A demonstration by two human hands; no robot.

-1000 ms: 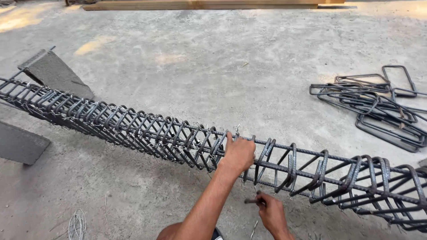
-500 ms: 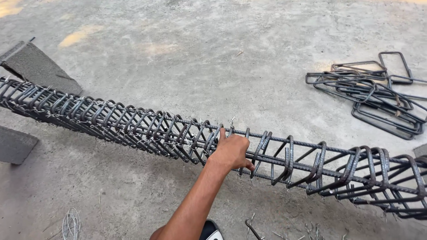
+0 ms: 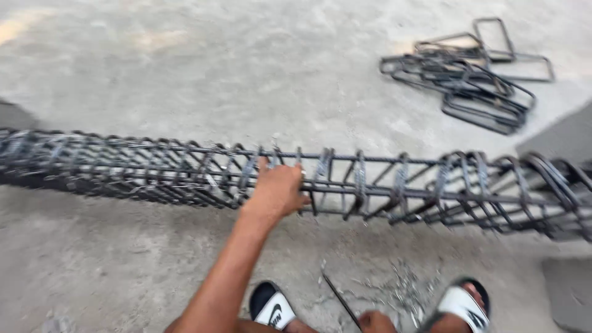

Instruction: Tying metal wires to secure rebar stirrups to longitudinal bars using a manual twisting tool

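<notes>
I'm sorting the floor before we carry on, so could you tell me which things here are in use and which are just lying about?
In use:
left hand gripping the rebar cage
right hand by the thin metal rod

Lying about:
pile of loose stirrups
wire scraps on the concrete floor

Long dark rebar cage (image 3: 382, 185), stirrups tied along horizontal bars, lies raised above the concrete floor (image 3: 246, 80), spanning the frame.

My left hand (image 3: 279, 192) grips the long rebar cage (image 3: 394, 185) lying across the concrete floor (image 3: 216, 80); my right hand (image 3: 376, 322) holds a thin rod (image 3: 341, 300) between my sandals (image 3: 272, 308).
</notes>
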